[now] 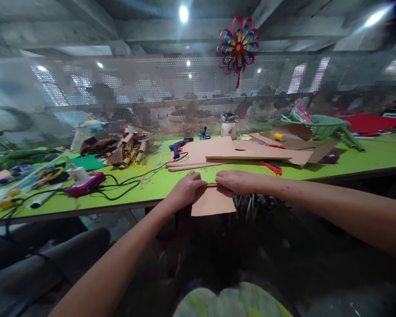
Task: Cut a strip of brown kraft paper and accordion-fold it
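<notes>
Both my hands pinch the far edge of a small sheet of brown paper (214, 202), where a narrow strip looks folded or rolled. My left hand (190, 187) grips the left end of that edge, and my right hand (232, 181) the right end. The sheet's near part hangs down past the table edge. Just beyond my hands lies a stack of larger brown sheets (198, 154). A blue glue gun (177, 149) rests on its left side. Red-handled scissors (271, 167) lie to the right, partly under the sheets.
A purple power strip (86, 185) with black cables sits on the green table (161, 187) at left. Behind it is a pile of brown paper pieces (127, 149). A white bottle (229, 126) and a green basket (328, 127) stand farther back. Someone's legs (62, 251) show at lower left.
</notes>
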A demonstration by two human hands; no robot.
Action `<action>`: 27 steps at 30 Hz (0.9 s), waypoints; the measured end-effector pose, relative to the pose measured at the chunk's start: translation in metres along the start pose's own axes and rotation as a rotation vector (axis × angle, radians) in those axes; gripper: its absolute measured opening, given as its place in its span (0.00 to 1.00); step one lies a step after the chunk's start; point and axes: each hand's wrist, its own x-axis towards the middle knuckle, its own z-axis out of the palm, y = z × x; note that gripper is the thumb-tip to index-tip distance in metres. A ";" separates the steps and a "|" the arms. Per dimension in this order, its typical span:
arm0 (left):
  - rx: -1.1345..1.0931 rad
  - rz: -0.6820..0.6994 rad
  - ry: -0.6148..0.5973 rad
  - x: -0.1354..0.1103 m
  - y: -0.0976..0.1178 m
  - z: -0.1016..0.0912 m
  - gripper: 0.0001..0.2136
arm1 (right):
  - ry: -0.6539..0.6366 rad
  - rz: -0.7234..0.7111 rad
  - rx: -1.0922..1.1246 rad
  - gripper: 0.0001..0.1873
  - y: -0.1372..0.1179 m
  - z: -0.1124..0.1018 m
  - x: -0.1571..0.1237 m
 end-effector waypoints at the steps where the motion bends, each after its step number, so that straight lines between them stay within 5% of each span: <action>1: 0.006 0.006 -0.005 -0.001 0.000 -0.001 0.15 | 0.012 -0.001 -0.022 0.06 0.000 0.003 0.000; 12: -0.082 -0.039 -0.042 -0.008 0.003 -0.008 0.14 | 0.012 0.029 -0.239 0.07 -0.012 0.018 -0.004; 20: -0.197 -0.354 -0.274 0.023 -0.004 -0.017 0.13 | -0.013 -0.002 -0.293 0.08 -0.021 0.015 -0.011; 27: -0.217 -0.476 -0.490 0.044 -0.017 -0.018 0.17 | 0.060 0.166 -0.323 0.09 -0.036 0.030 -0.011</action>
